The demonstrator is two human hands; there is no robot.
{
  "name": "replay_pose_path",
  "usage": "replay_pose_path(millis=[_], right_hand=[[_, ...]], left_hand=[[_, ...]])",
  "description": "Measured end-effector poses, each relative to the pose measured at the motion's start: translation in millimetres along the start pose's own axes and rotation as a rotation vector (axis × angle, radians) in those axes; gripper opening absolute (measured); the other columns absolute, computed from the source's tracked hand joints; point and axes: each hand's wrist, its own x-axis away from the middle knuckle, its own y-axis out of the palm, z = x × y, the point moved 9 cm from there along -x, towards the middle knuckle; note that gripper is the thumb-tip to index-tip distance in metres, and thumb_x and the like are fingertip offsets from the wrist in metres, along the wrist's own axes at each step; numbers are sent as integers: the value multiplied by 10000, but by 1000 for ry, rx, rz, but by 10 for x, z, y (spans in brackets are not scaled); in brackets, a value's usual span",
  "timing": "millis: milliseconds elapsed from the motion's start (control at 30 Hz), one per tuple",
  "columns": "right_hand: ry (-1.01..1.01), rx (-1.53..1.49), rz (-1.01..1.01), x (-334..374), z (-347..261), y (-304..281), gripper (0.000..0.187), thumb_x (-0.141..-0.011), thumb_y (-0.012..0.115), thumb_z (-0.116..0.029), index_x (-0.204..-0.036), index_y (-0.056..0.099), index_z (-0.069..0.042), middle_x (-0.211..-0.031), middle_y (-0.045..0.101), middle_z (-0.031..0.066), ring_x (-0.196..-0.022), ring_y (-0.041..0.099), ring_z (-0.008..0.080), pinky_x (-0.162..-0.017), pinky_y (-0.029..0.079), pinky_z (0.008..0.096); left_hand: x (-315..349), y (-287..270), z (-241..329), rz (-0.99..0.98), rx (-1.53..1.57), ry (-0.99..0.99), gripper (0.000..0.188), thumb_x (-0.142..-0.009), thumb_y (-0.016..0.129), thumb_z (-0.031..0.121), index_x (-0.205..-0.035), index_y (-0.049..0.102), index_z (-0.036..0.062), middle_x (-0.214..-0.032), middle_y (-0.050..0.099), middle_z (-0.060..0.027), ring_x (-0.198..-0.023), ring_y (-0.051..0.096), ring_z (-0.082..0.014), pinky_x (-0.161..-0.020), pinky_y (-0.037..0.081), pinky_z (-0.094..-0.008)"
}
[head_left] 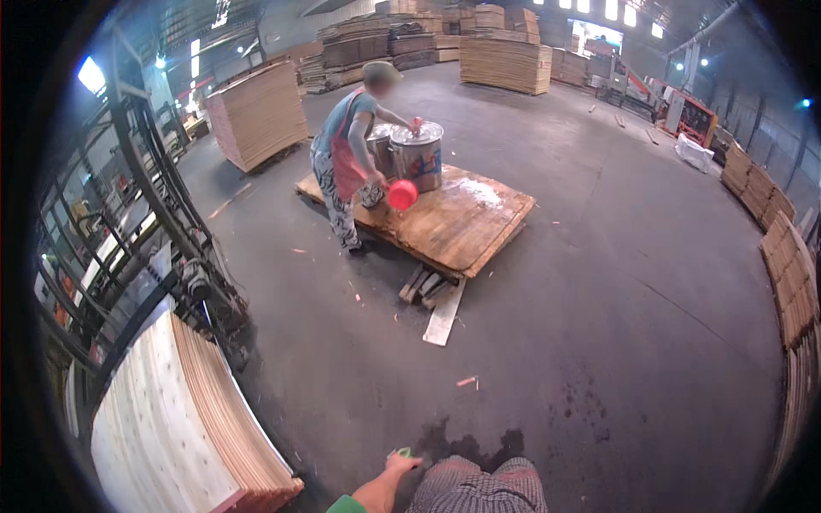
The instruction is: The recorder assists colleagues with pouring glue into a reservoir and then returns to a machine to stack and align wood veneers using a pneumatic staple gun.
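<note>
My left hand [400,464] comes in at the lower edge from a green sleeve [347,504], low beside my striped-clad legs [479,487]. Its fingers are closed on a small green thing [404,451], whose kind I cannot make out. My right hand does not show. Ahead, a co-worker [346,137] in a cap and red apron stands by a low wooden platform [462,239]. One of the co-worker's hands holds a red dipper or small basin [403,195]; the other rests on the lid of a large metal drum [416,158]. A second drum stands behind it.
At lower left lies a stack of wood sheets [162,410] beside a dark metal frame [154,171]. Further stacks [256,115] stand behind the co-worker and along the right wall [791,265]. A pale board [445,315] sticks out under the platform; wood scraps [466,381] and wet patches mark the floor.
</note>
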Motion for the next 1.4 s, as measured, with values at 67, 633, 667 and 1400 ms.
replay_pose_path(millis=[67,633,667,1400], right_hand=[[8,-37,-34,-271,-597,81,719,-641,890,-275,-1219,654,82,-1160,715,222,-1102,687,300,-972,534,404],[-395,-223,85,-4610,-8619,-1579,658,-700,886,-204,-1257,616,18,-1155,705,148,-1022,688,259,-909,539,417],[-540,-292,6,-4584,-9246,-1668,720,-703,883,-220,-1306,569,18,-1183,696,161,-1036,686,280,-922,536,424],[-488,311,-459,-6053,-13504,-558,772,-672,900,-402,-1247,625,33,-1172,700,201,-1102,668,326,-929,534,443]], left_hand=[[-110,-236,1830,-19,-46,183,824,-610,924,517,-1187,647,-2,-1120,739,-176,-1057,712,-305,-921,552,-401],[-2118,414,4863,63,48,-335,1070,-584,928,570,-1350,532,-62,-1261,689,-219,-1185,671,-324,-1006,536,-396],[-2084,523,4847,54,27,-427,1062,-589,932,556,-1348,536,-72,-1258,691,-217,-1184,674,-318,-1005,538,-390],[-4963,-718,9460,362,677,-301,799,-666,950,338,-1266,567,-25,-1214,684,-211,-1133,665,-330,-964,522,-419]])
